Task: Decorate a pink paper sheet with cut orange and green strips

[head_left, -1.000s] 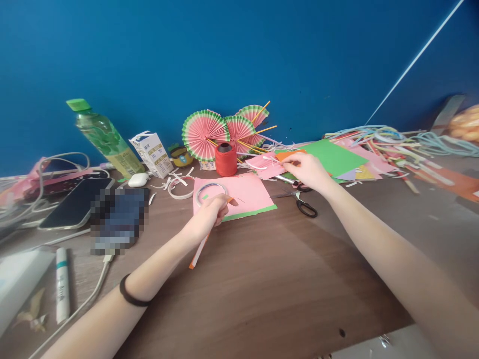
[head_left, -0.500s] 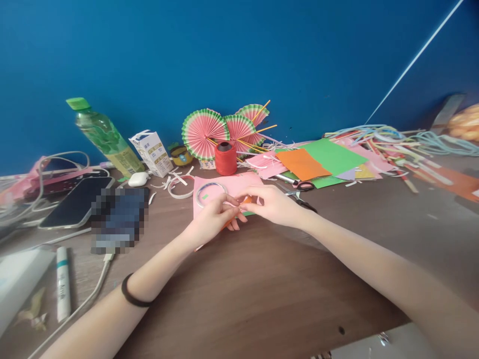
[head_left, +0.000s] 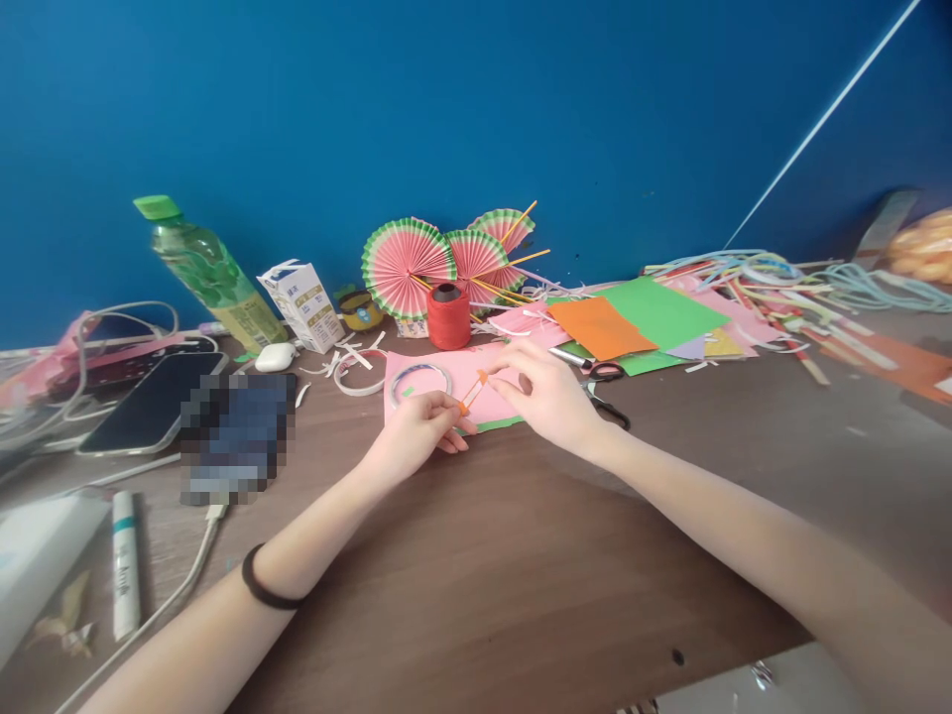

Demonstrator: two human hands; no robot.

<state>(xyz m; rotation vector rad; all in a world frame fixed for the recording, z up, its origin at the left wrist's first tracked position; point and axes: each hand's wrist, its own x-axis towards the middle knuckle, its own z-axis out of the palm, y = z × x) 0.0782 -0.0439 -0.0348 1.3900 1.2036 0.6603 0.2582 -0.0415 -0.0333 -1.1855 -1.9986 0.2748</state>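
Observation:
My left hand (head_left: pixel 417 432) and my right hand (head_left: pixel 548 399) are a short way apart over a pink paper sheet (head_left: pixel 506 365). Between their fingertips stretches a small orange paper strip (head_left: pixel 473 393) with a pale band along its middle. The left fingers pinch its lower end and the right thumb and finger pinch the upper end. A roll of tape (head_left: pixel 447 381) lies on the pink sheet just beyond the left hand. Black-handled scissors (head_left: pixel 611 373) rest to the right, partly behind my right hand.
Pink-and-green paper fans (head_left: pixel 406 260) lean on the blue wall behind a red thread spool (head_left: pixel 448 319). Orange paper (head_left: pixel 604 327) lies on green paper (head_left: pixel 673 312) at right. A green bottle (head_left: pixel 212 273), a white carton (head_left: pixel 301 302) and phones stand or lie at left; a marker (head_left: pixel 125 565) is nearer.
My hands have drawn apart, the right one up and rightward, the left one slightly left. The orange strip, mostly hidden by fingers before, now shows stretched between them.

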